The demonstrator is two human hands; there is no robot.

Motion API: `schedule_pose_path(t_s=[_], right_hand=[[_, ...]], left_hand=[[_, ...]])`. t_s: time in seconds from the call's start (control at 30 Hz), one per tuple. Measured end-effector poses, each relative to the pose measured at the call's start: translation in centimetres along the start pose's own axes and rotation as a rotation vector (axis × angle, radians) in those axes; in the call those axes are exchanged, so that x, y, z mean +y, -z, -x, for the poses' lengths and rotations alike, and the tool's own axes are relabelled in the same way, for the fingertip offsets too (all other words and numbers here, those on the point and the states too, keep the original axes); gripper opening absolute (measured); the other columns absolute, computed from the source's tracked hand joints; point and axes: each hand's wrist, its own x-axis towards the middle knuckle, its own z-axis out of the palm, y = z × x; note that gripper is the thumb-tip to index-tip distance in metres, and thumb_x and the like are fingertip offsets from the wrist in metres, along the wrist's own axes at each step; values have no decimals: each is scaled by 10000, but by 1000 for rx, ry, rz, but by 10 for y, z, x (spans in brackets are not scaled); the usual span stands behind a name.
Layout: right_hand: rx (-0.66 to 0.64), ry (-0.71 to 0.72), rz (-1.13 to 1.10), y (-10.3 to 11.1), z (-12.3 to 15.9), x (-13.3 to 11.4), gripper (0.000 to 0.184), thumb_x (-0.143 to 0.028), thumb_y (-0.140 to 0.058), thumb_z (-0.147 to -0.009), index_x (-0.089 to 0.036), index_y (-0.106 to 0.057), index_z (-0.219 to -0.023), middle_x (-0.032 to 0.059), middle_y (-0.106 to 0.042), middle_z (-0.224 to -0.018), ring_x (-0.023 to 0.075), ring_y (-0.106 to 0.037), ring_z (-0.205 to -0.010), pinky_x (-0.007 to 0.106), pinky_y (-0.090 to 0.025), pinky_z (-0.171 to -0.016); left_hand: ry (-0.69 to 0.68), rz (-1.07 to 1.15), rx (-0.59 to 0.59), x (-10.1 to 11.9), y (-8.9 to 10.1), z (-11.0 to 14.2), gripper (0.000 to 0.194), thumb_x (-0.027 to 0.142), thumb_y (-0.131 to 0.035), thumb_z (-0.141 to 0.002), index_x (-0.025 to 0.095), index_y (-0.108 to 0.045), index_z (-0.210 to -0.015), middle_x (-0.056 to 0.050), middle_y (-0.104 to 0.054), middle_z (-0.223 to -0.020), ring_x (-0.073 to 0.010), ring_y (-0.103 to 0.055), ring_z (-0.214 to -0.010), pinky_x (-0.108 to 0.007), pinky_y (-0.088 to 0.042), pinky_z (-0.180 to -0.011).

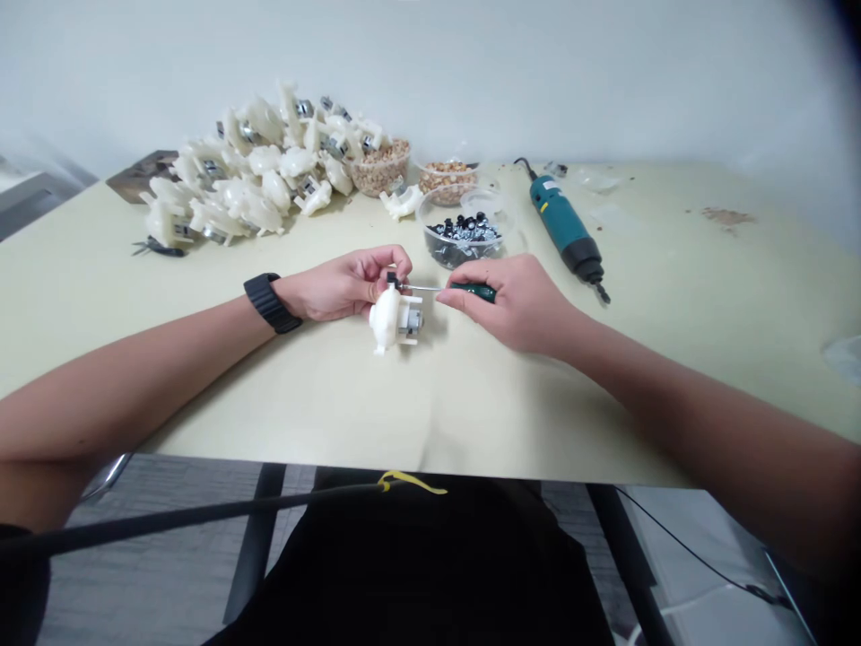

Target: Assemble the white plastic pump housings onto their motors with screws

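My left hand (350, 285), with a black watch strap on its wrist, grips a cream plastic housing (385, 318) by its upper edge. A silver motor (413, 320) sits in the housing's right side, and a small black part (393, 279) is at its top, by my left fingertips. My right hand (515, 301) is closed around the green handle of a screwdriver (474, 291). Its thin shaft points left, and the tip meets the housing near the black part; the exact contact is too small to make out.
Behind my left hand rises a heap of similar cream housings (262, 161), with cutters (161, 247) beside it. Tubs of small brass-coloured parts (380, 166) stand at the back, near a bowl of black and silver parts (464, 233). A green power screwdriver (565, 224) lies at right.
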Motion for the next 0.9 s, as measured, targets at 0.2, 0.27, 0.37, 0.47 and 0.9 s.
schedule_pose_path(t_s=[0.2,0.27,0.37,0.47,0.9], right_hand=[[-331,-412,-519,4,-9,4,524,-727,-753,-934,-209,-739,-861,-51,-450,-603,90,-247,-464,312,-181,-440],[-405,-463,-604,4,-10,8,500,-717,-773,-923,-222,-707,-900,-66,-414,-610,88,-212,-459,308,-134,-422],[-296,-428,-506,2,-8,10,427,-584,-872,-880,-238,-629,-937,-44,-552,-704,92,-314,-482,296,-216,-441],[-61,-160,-203,-1,-3,12,366,-473,-868,-891,-225,-599,-887,6,-668,-834,133,-488,-628,306,-368,-591],[-101,-64,-64,-6,2,1,457,-571,-636,-1056,-202,-690,-792,-18,-514,-640,126,-370,-579,316,-287,-594]], left_hand=[[-12,-23,24,0,-1,-1,445,356,-992,-757,189,-638,-969,18,-655,-739,-94,-601,-546,-177,-477,-477],[-12,-19,15,0,-2,-1,455,369,-995,-754,188,-634,-964,21,-652,-746,-86,-593,-544,-168,-458,-469],[-7,-9,5,1,-3,-1,463,381,-996,-753,188,-633,-967,25,-655,-751,-75,-576,-532,-162,-444,-462],[6,-9,4,2,-3,-1,472,397,-996,-752,189,-631,-966,22,-663,-759,-78,-582,-532,-169,-458,-465],[-11,-12,7,1,-2,0,458,334,-1008,-727,177,-644,-956,0,-684,-779,-102,-625,-578,-186,-484,-493]])
